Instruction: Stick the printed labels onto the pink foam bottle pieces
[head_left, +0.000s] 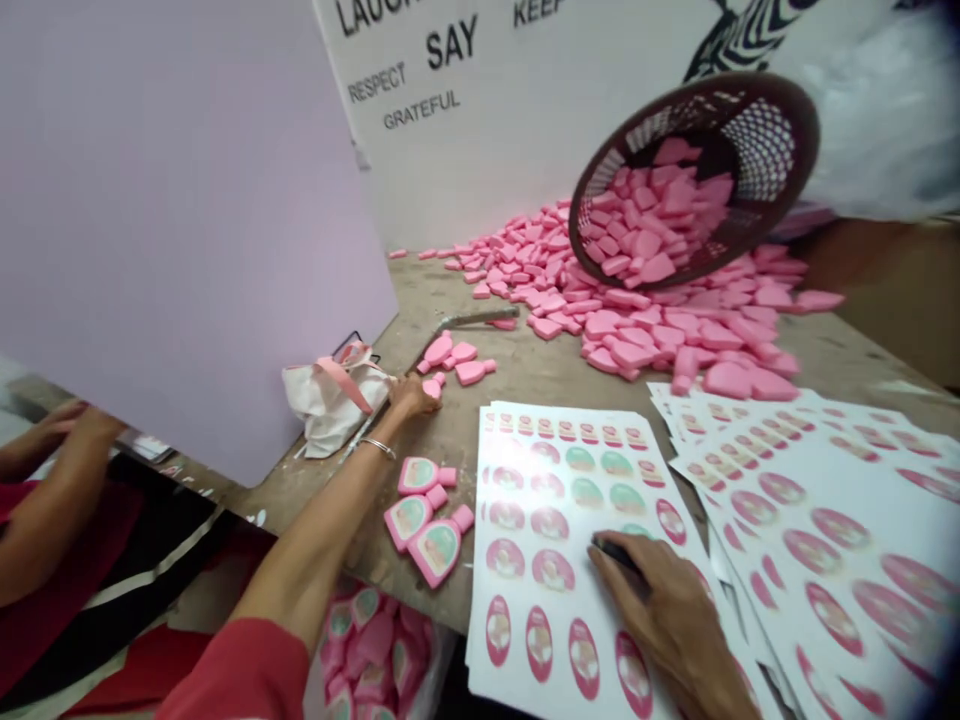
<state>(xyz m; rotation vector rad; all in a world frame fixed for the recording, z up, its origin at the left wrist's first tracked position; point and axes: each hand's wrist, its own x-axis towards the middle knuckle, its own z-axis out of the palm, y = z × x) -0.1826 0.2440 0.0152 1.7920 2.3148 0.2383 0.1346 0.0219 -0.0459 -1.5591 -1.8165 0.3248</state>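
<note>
My left hand (412, 397) reaches across the table, its fingers closed on a small pink plastic bottle (433, 384). A few more plain pink bottles (472, 372) lie just beyond it. Nearer to me, three pink bottles with labels on them (435, 550) lie side by side. My right hand (667, 610) rests on a stack of sticker sheets (525, 600), gripping a short black tool (624, 560) whose kind I cannot make out. Pink and green label stickers cover the top sheet, with some gaps among them.
A brown plastic basket (806, 150) lies tipped, spilling a large heap of pink bottles (637, 330). More sticker sheets (840, 520) fan out at right. A bent metal rod (480, 318) and a cloth bag (322, 405) lie left. Labelled bottles (375, 650) fill a container below. Another person's arm (60, 490) shows behind a panel (187, 200).
</note>
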